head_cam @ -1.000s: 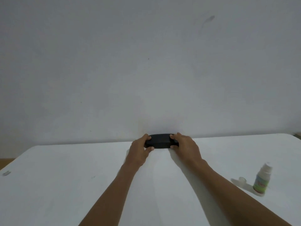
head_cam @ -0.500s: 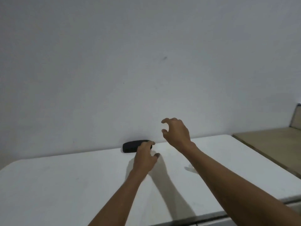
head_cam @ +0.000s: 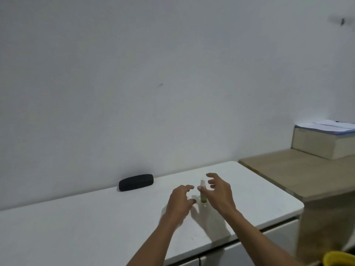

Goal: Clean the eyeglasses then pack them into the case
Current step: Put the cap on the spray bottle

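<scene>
A black eyeglass case (head_cam: 136, 182) lies closed on the white table (head_cam: 76, 223), against the wall. To its right stands a small spray bottle (head_cam: 202, 191) with a white cap and green label, blurred. My left hand (head_cam: 179, 201) hovers just left of the bottle with loosely curled fingers and holds nothing. My right hand (head_cam: 219, 191) is spread right beside the bottle, thumb near its neck, without gripping it. No eyeglasses are visible.
A lower wooden surface (head_cam: 299, 173) adjoins the table's right end, carrying a thick book with papers on top (head_cam: 324, 141). Part of a yellow object (head_cam: 339, 259) shows at the bottom right corner. The table's front edge runs near my forearms.
Both hands have let go of the case and moved right to the spray bottle. The case stays by the wall. The camera has turned right.
</scene>
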A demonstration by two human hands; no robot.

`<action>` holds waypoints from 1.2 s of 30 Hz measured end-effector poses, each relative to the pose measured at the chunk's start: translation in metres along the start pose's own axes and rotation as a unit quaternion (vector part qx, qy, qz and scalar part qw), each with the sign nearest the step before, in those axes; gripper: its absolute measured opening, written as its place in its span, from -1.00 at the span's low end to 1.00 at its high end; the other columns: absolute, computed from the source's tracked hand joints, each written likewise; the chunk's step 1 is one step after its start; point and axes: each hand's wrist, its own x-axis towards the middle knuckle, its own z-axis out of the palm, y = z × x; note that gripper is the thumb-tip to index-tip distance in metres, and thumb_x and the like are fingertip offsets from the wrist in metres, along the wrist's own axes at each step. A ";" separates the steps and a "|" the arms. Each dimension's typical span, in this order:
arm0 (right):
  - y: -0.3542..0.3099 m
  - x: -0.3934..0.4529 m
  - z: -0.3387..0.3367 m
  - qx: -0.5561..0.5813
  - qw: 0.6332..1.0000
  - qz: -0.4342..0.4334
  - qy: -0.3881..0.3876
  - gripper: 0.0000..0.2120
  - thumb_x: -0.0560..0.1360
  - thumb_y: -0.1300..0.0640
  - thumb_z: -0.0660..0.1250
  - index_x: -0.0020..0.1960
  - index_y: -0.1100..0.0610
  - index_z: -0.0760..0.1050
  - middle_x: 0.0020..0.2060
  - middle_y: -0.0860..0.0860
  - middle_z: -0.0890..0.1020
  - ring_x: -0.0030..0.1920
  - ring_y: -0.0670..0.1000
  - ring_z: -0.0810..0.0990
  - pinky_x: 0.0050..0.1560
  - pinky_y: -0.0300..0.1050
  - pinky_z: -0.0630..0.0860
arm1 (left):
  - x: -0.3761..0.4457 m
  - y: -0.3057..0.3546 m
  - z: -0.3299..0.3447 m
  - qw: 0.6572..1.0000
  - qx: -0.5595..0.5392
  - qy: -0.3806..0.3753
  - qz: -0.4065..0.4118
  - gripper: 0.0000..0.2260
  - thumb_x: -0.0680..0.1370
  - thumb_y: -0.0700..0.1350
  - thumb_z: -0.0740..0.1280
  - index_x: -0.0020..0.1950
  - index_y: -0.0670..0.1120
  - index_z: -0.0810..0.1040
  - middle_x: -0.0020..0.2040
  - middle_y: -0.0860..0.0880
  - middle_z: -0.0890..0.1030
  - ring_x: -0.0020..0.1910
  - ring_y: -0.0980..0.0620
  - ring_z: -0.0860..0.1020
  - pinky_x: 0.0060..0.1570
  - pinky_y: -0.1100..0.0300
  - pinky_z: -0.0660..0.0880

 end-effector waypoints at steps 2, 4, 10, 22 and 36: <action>0.008 0.001 0.004 0.017 1.000 0.013 -0.003 -0.48 0.42 -0.01 0.57 0.34 0.01 0.52 0.10 0.07 0.64 0.08 0.05 0.64 -0.08 -0.22 0.51 | 0.001 0.001 0.010 1.000 -0.009 0.000 -0.006 -0.65 0.48 -0.18 0.44 0.24 0.07 0.65 0.13 0.09 0.63 -0.04 0.13 0.59 -0.09 0.35 0.45; 0.014 0.004 0.009 0.033 0.999 0.015 -0.005 -0.57 0.44 0.04 0.55 0.27 0.01 0.56 0.05 0.05 0.69 -0.01 0.00 0.69 -0.12 -0.19 0.62 | 0.001 0.002 0.017 1.000 -0.016 -0.001 -0.003 -0.76 0.47 -0.24 0.36 0.02 0.04 0.71 -0.12 0.09 0.66 -0.26 0.20 0.54 -0.27 0.34 0.42; 0.019 0.005 0.021 0.023 1.000 0.007 0.003 -0.80 0.48 0.11 0.52 0.09 0.02 0.62 -0.19 -0.11 0.70 -0.19 -0.12 0.71 -0.04 0.02 0.69 | 0.007 0.004 0.015 0.990 -0.112 0.068 -0.046 -0.78 0.46 -0.35 0.42 -0.06 -0.03 0.63 -0.27 -0.01 0.64 -0.32 0.07 0.61 -0.18 0.11 0.61; 0.023 0.003 0.026 0.028 0.999 0.004 0.019 -0.94 0.55 0.02 0.46 -0.04 -0.01 0.66 -0.31 -0.15 0.71 -0.20 -0.22 0.68 0.00 -0.06 0.62 | 0.021 0.048 -0.012 0.963 -0.247 0.103 0.036 -0.87 0.43 -0.26 0.55 -0.06 -0.11 0.75 -0.15 0.04 0.75 -0.14 0.18 0.70 -0.05 0.35 0.60; 0.029 0.002 0.030 0.029 0.999 0.002 0.023 -0.85 0.62 0.01 0.35 0.01 0.00 0.69 -0.27 -0.12 0.74 -0.19 -0.14 0.72 -0.01 -0.01 0.65 | 0.016 0.042 -0.003 0.977 -0.193 0.060 0.070 -0.82 0.45 -0.32 0.46 -0.05 -0.07 0.68 -0.15 0.04 0.71 -0.15 0.18 0.68 -0.21 0.39 0.55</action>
